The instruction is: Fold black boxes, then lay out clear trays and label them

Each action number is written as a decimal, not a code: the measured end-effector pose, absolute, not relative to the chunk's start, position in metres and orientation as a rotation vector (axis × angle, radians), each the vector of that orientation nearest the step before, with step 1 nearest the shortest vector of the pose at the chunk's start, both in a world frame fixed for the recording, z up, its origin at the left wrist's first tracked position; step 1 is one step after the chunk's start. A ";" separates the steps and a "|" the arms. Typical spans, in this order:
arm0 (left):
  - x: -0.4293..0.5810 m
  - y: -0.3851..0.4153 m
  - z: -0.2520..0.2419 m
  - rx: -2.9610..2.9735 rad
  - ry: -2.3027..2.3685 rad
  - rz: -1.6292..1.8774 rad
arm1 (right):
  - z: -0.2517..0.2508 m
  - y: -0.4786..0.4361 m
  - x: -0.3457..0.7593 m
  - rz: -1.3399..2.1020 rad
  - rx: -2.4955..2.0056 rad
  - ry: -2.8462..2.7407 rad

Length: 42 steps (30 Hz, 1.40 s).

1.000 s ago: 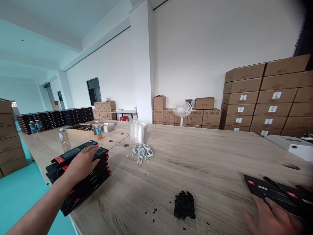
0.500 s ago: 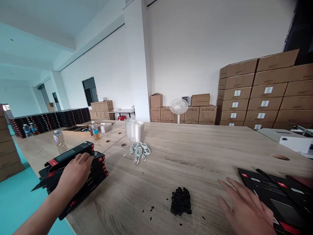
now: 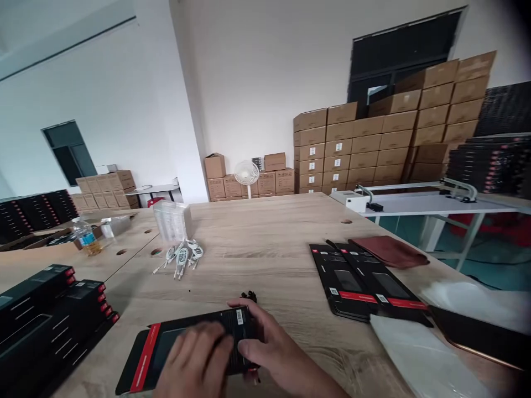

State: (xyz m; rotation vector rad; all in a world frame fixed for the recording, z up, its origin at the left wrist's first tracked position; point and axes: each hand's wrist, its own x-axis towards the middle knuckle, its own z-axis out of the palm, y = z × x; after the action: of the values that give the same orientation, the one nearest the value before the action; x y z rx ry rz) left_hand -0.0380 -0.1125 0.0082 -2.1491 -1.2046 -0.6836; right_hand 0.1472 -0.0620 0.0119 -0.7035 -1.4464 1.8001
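Note:
A flat black box (image 3: 143, 359) with a red stripe and a clear window lies at an angle low in the middle of the head view. My right hand (image 3: 274, 345) grips its right end, thumb on top and fingers round the far edge. Over the window is my left hand (image 3: 194, 359), bent and smeared by motion; whether it presses on the box or hovers just above I cannot tell. Behind my right hand, mostly hidden, shows a bit of the pile of small black pieces (image 3: 250, 296).
Stacked black boxes (image 3: 53, 315) stand at the left. Coiled white cables (image 3: 181, 257) lie by clear plastic trays (image 3: 172, 220). To the right are flat black boxes (image 3: 332, 276), a brown cloth (image 3: 390, 250), plastic bags (image 3: 427, 354) and a dark phone-like slab (image 3: 481, 334).
The view has swung right. My left hand has left the stack at the left and is over a box in front of me. My right hand, spread before, now holds that box.

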 end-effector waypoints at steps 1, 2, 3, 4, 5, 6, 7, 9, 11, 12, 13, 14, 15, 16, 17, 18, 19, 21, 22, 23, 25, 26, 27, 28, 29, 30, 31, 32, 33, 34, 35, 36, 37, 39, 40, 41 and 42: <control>-0.042 -0.108 0.009 -2.160 -1.253 -0.671 | 0.014 -0.062 0.149 1.793 -0.710 -1.457; -0.048 -0.104 0.012 -2.198 -1.298 -0.655 | 0.016 -0.062 0.151 1.783 -0.705 -1.482; -0.053 -0.101 0.017 -2.270 -1.362 -0.631 | 0.016 -0.061 0.152 1.778 -0.692 -1.511; -0.057 -0.099 0.024 -2.376 -1.461 -0.597 | 0.017 -0.061 0.153 1.785 -0.666 -1.532; -0.060 -0.097 0.032 -2.494 -1.602 -0.560 | 0.017 -0.061 0.154 1.801 -0.622 -1.541; -0.060 -0.096 0.040 -2.598 -1.779 -0.525 | 0.017 -0.060 0.155 1.821 -0.563 -1.542; -0.059 -0.096 0.048 -2.671 -1.971 -0.509 | 0.017 -0.059 0.157 1.843 -0.501 -1.538; -0.054 -0.097 0.059 -2.730 -2.263 -0.562 | 0.016 -0.056 0.159 1.879 -0.392 -1.530; -0.050 -0.099 0.064 -2.773 -2.337 -0.683 | 0.016 -0.054 0.161 1.902 -0.339 -1.536; -0.050 -0.100 0.064 -2.782 -2.342 -0.731 | 0.015 -0.053 0.162 1.907 -0.330 -1.540; -0.050 -0.100 0.063 -2.785 -2.341 -0.765 | 0.015 -0.053 0.161 1.906 -0.322 -1.543; -0.051 -0.100 0.061 -2.789 -2.335 -0.792 | 0.015 -0.053 0.161 1.904 -0.318 -1.546; -0.052 -0.100 0.059 -2.797 -2.330 -0.809 | 0.014 -0.054 0.159 1.899 -0.321 -1.544; -0.054 -0.100 0.057 -2.814 -2.322 -0.811 | 0.013 -0.055 0.158 1.893 -0.329 -1.536; -0.055 -0.100 0.054 -2.837 -2.306 -0.812 | 0.013 -0.056 0.156 1.890 -0.340 -1.523; -0.056 -0.100 0.052 -2.856 -2.282 -0.825 | 0.012 -0.057 0.154 1.889 -0.354 -1.512; -0.056 -0.100 0.049 -2.860 -2.255 -0.852 | 0.012 -0.058 0.153 1.885 -0.370 -1.502; -0.056 -0.100 0.042 -2.804 -2.218 -0.934 | 0.011 -0.060 0.150 1.865 -0.404 -1.488; -0.055 -0.100 0.038 -2.750 -2.202 -0.984 | 0.010 -0.061 0.149 1.849 -0.418 -1.482; -0.055 -0.100 0.034 -2.686 -2.184 -1.025 | 0.010 -0.061 0.148 1.830 -0.428 -1.476; -0.055 -0.098 0.026 -2.549 -2.119 -1.084 | 0.008 -0.061 0.146 1.805 -0.435 -1.470; -0.056 -0.097 0.022 -2.483 -2.068 -1.106 | 0.007 -0.059 0.145 1.803 -0.437 -1.464; -0.058 -0.096 0.018 -2.424 -2.013 -1.115 | 0.006 -0.057 0.145 1.799 -0.451 -1.453; -0.060 -0.095 0.015 -2.369 -1.962 -1.106 | 0.004 -0.053 0.146 1.784 -0.482 -1.440; -0.064 -0.094 0.013 -2.318 -1.921 -1.080 | 0.003 -0.049 0.148 1.747 -0.535 -1.436; -0.069 -0.094 0.013 -2.281 -1.885 -1.039 | 0.002 -0.043 0.153 1.675 -0.615 -1.450; -0.075 -0.094 0.016 -2.253 -1.862 -0.982 | 0.001 -0.036 0.159 1.553 -0.724 -1.496; -0.082 -0.096 0.021 -2.222 -1.854 -0.919 | 0.000 -0.029 0.168 1.372 -0.859 -1.574; -0.091 -0.097 0.028 -2.180 -1.860 -0.858 | -0.001 -0.021 0.180 1.141 -1.010 -1.662; -0.101 -0.099 0.039 -2.133 -1.876 -0.799 | -0.002 -0.013 0.193 0.858 -1.167 -1.742; -0.113 -0.101 0.052 -2.079 -1.904 -0.739 | -0.003 -0.005 0.208 0.545 -1.313 -1.793; -0.126 -0.103 0.067 -2.010 -1.948 -0.681 | -0.005 0.004 0.223 0.263 -1.462 -1.798; -0.141 -0.104 0.083 -1.946 -2.004 -0.608 | -0.008 0.011 0.238 0.058 -1.617 -1.783; -0.176 -0.104 0.115 -1.800 -2.149 -0.432 | -0.017 0.026 0.265 -0.208 -1.872 -1.694; -0.194 -0.103 0.128 -1.723 -2.225 -0.347 | -0.023 0.032 0.277 -0.300 -1.936 -1.641; -0.213 -0.102 0.138 -1.655 -2.284 -0.284 | -0.031 0.038 0.286 -0.346 -1.972 -1.621; -0.231 -0.100 0.146 -1.612 -2.333 -0.225 | -0.039 0.043 0.293 -0.368 -1.993 -1.624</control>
State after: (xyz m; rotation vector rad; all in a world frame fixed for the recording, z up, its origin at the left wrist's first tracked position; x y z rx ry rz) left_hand -0.2308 -0.0997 0.1455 -1.6120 -2.3333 -0.2249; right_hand 0.2927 0.0432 -0.0394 -1.9933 -1.6243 -0.3676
